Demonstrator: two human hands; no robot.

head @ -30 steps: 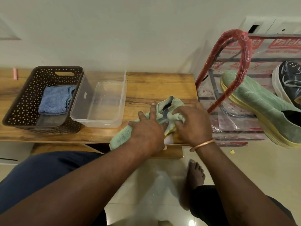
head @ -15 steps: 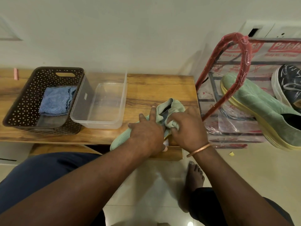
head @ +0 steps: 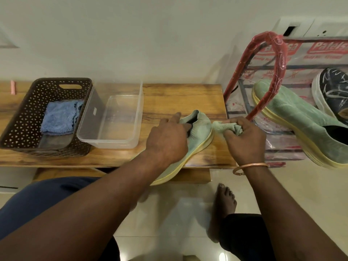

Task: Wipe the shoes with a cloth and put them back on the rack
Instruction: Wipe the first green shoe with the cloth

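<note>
A pale green, yellow-soled shoe (head: 200,132) lies at frame centre, toe overhanging the counter (head: 169,95). Right of its heel, the green cloth (head: 223,127) is bunched in my right hand (head: 244,140). Its mate (head: 293,117) sits on the rack (head: 263,87), at the frame's right edge.

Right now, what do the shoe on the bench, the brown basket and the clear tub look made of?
Shoe: knit fabric upper, matte green, fine mesh texture; pale yellow sole, probably foam. Brown basket: likely moulded plastic, walls perforated in a regular pattern. Clear tub: glossy transparent plastic, with the bench showing through.
</note>
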